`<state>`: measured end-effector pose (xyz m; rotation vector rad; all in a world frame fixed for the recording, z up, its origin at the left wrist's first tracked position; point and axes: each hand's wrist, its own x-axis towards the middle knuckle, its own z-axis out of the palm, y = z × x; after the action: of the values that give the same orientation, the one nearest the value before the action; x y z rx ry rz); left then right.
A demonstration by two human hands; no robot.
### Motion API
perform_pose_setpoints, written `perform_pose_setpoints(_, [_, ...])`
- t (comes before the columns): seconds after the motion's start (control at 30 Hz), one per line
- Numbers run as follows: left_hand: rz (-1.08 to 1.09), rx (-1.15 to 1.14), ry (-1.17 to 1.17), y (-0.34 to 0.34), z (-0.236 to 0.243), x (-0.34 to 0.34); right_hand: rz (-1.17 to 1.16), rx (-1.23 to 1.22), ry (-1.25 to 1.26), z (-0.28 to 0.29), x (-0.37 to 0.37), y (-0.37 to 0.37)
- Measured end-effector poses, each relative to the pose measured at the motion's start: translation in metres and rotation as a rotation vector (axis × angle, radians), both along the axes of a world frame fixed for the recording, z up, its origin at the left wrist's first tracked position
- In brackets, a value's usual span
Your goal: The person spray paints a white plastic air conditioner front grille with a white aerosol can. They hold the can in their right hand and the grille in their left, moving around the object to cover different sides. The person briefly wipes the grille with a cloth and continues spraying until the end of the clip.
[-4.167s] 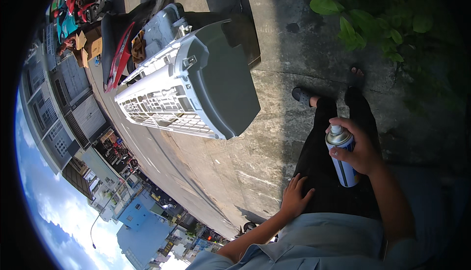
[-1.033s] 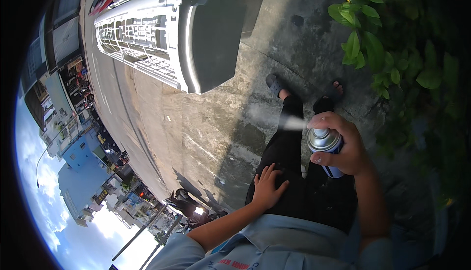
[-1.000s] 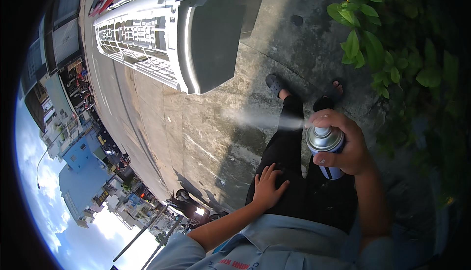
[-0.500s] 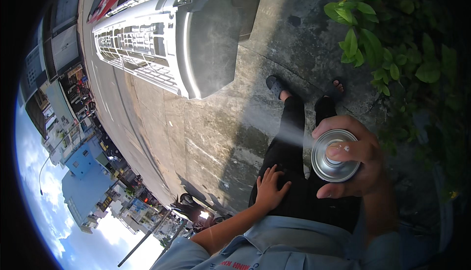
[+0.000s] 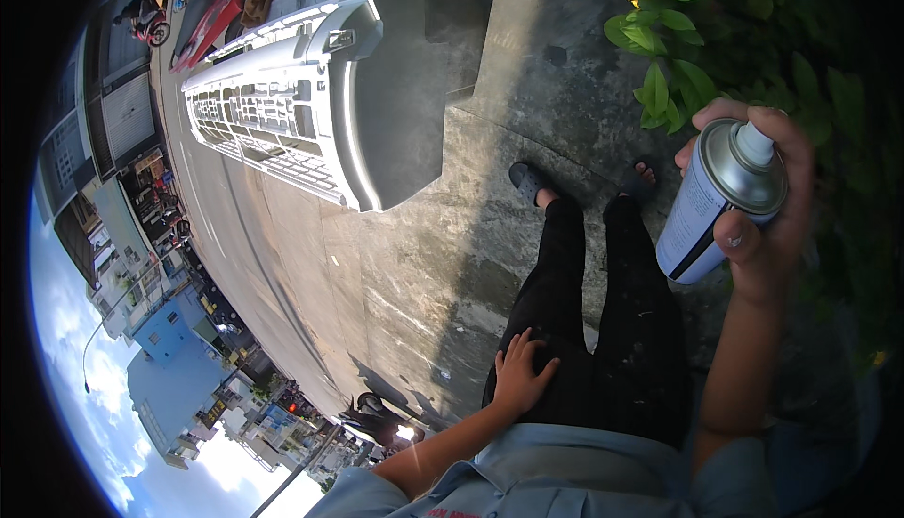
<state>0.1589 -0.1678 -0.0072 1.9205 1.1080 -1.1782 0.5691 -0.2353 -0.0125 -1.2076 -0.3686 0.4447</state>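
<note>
My right hand (image 5: 782,207) is wrapped round a white spray can (image 5: 702,207) with a silver top, raised at the right. The can is tilted, its white nozzle (image 5: 754,145) uppermost beside a bent finger, while my thumb lies against the can's side. No mist shows at the nozzle. Resting on my dark-trousered thigh, my left hand (image 5: 524,375) is empty with its fingers spread. Ahead and to the left, apart from both hands, stands a large silver-grey casing (image 5: 400,94) with a slotted lattice side (image 5: 259,113) in bright sun.
Leafy plants (image 5: 673,24) with yellow flowers grow close by at the right. A red object (image 5: 218,14) lies behind the casing. A parked motorbike (image 5: 375,416) stands at the lower left, beside the street. My sandalled feet (image 5: 530,179) are on stained concrete (image 5: 405,283).
The spray can has moved up and right and tipped, so its side now shows. The white mist from its nozzle is gone. My left hand has stayed on my thigh.
</note>
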Motion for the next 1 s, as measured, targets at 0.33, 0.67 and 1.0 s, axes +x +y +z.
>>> perform_pose_setpoints(0.33, [-0.016,-0.002,-0.007,0.001,-0.002,0.003,0.646,-0.102,-0.108,0.013,-0.064,-0.021])
perform_pose_setpoints(0.67, [-0.03,0.026,-0.049,-0.004,-0.004,-0.004,-0.112,-0.04,-0.063,0.006,0.042,0.011])
perform_pose_setpoints(1.0, [-0.021,0.019,-0.059,-0.004,-0.006,-0.003,0.35,0.085,-0.039,-0.012,-0.028,-0.004])
